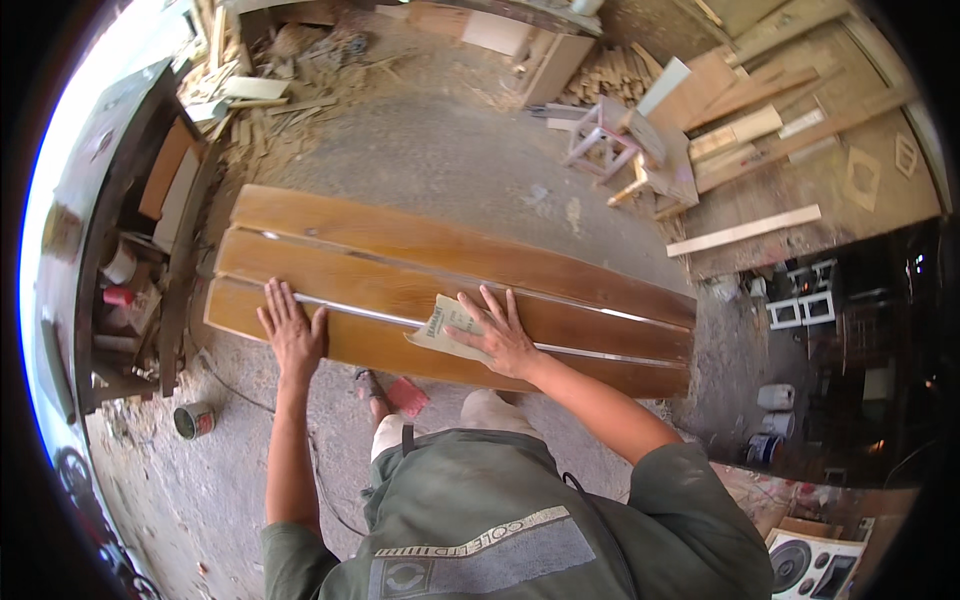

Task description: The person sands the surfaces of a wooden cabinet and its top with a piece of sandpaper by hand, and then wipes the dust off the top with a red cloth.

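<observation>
— "Right grip: lying open, fingers spread, covering part of one beige paper sheet. Sheet's location?"
— "Resting on the slatted brown wooden panel, toward its near edge, right of the left grip."
— "Left grip's state?"
— "Lying flat, open, touching the near slat. One can: standing on the floor, near left."

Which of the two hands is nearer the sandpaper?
Right: the right hand lies on the sandpaper; the left hand is off to its left, on the near board.
</observation>
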Demonstrator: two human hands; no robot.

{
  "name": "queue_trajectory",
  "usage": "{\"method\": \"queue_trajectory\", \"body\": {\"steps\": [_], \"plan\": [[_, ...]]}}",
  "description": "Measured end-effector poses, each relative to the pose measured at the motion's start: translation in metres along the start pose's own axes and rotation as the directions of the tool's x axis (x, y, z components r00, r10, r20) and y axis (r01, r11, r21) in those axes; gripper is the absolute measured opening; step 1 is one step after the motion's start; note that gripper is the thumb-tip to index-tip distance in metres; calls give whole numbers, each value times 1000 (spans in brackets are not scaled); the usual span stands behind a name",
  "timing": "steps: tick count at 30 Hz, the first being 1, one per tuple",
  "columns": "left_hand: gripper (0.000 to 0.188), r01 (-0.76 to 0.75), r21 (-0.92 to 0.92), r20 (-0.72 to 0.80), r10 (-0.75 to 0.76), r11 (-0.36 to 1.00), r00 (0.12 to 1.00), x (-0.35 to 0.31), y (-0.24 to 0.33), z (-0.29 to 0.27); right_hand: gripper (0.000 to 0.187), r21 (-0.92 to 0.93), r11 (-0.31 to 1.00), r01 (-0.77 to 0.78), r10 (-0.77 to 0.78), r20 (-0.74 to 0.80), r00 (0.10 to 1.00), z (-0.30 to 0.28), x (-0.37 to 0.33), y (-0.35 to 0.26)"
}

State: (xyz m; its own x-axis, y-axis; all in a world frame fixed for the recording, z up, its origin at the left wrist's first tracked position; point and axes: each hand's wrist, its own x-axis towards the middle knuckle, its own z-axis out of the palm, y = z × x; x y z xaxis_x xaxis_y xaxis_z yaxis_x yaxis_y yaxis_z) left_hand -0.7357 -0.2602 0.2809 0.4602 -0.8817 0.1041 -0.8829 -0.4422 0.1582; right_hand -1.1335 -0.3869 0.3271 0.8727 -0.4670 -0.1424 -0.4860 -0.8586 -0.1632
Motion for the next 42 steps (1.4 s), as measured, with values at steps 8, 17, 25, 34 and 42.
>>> {"method": "queue_trajectory", "body": {"steps": [8,17,25,34,42], "plan": [[91,174,46,17,-175,984,984,-64,160,32,96,80,994,-69,69,10,998,9,-259,168],[94,111,54,157,-118,992,981,-127,305,23,94,40,967,-252,248,76,966,7,-486,286],[92,43,9,119,-44,999,992,-138,324,28,78,-36,999,-9,1,-205,979,32,-394,260],[90,10,22,96,-12,1000,995,-141,315,31,102,168,986,8,26,-201,979,23,-339,231],[90,32,6,94,-33,999,995,-138,316,33,59,-170,762,-624,646,157,747,-30,-654,354]]}}
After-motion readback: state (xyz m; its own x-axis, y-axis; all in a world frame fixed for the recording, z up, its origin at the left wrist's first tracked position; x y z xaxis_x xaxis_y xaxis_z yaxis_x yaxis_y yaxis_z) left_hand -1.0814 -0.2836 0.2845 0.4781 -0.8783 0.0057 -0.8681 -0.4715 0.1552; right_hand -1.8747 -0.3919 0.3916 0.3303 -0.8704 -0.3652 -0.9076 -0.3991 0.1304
